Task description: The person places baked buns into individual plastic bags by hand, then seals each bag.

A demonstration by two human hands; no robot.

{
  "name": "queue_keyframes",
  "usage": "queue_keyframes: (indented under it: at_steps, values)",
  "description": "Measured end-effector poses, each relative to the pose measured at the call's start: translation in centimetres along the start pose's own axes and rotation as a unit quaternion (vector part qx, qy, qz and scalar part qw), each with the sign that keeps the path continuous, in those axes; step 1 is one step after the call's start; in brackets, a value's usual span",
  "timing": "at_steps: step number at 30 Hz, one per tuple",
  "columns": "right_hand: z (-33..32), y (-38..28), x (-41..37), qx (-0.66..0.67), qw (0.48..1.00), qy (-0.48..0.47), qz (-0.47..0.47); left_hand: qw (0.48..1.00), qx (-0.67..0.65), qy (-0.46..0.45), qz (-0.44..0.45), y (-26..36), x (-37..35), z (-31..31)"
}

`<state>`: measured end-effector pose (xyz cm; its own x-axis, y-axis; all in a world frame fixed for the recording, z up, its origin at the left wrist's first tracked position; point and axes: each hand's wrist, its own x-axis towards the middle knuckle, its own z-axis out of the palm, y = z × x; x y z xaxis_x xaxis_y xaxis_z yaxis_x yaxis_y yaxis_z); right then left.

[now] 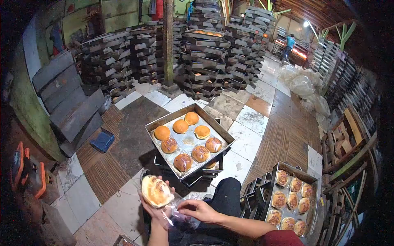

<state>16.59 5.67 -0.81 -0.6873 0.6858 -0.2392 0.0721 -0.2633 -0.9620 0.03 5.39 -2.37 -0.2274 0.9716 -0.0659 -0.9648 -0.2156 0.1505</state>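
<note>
Fingers of the left hand (154, 210) curl under a round, golden-brown bun (156, 192) with a dark-streaked top, near a square, grey metal tray (188, 140), while those of the right hand (201, 210) pinch clear, crinkled plastic film (171, 216) just below the bun. Too firm a grip could dent the soft-looking bread, and a sharp tug could split the thin film or tip the bun off the palm onto the tiled floor (245, 164).

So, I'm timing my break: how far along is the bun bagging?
Nine buns in the right-hand tray look bagged, by their plastic sheen. The left hand holds one bun; the right hand pinches clear plastic. Eight buns in the middle tray look unbagged.
</note>
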Motion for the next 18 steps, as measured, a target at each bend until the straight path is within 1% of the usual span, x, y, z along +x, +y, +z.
queue_keyframes:
  at_steps: [1,2,4,5,6,7,9,11,14,15,16,17,18]
  values:
    - [0.0,0.1,0.3,-0.064,0.995,0.013,-0.080,0.999,0.035,-0.011,0.016,0.0,-0.2,0.2]
    - [-0.1,0.0,0.2,-0.068,0.994,-0.004,-0.082,0.998,0.063,-0.015,0.023,0.0,-0.3,0.5]
    - [0.1,-0.4,-0.2,-0.073,0.993,-0.023,-0.086,0.997,0.067,-0.022,0.030,0.0,-0.6,1.1]
    - [0.1,-0.3,-0.4,-0.110,0.989,0.007,-0.103,0.997,0.070,-0.027,0.033,0.0,-0.4,1.4]
    - [0.1,-0.4,-0.5,-0.147,0.981,0.038,-0.119,1.000,0.013,-0.021,0.012,0.1,-0.1,1.1]
    - [0.1,-0.8,-0.7,-0.148,0.981,0.040,-0.122,1.000,-0.022,0.012,0.011,-0.2,-0.3,1.5]
    - [-0.1,-1.6,-1.0,-0.225,0.948,0.057,-0.218,1.000,-0.015,0.001,0.008,-0.7,-0.2,2.4]
    - [-0.1,-1.4,-0.9,-0.250,0.941,0.051,-0.224,1.000,-0.013,0.008,-0.001,-0.6,0.0,2.3]
    - [0.1,-1.1,-0.2,-0.357,0.877,0.034,-0.321,1.000,-0.008,0.024,0.001,0.2,0.1,2.1]
    - [0.2,-0.9,0.2,-0.359,0.875,0.031,-0.323,0.999,-0.006,0.033,0.004,0.4,0.2,1.9]
    - [0.5,-0.8,0.7,-0.445,0.837,0.034,-0.318,0.998,0.018,0.047,0.028,0.8,0.4,1.6]
    - [0.8,-0.8,1.1,-0.526,0.792,0.035,-0.309,0.998,0.014,0.049,0.032,1.2,0.4,1.3]
    - [1.3,-0.8,1.5,-0.537,0.780,0.032,-0.320,0.998,-0.009,0.059,0.031,1.6,0.3,1.0]
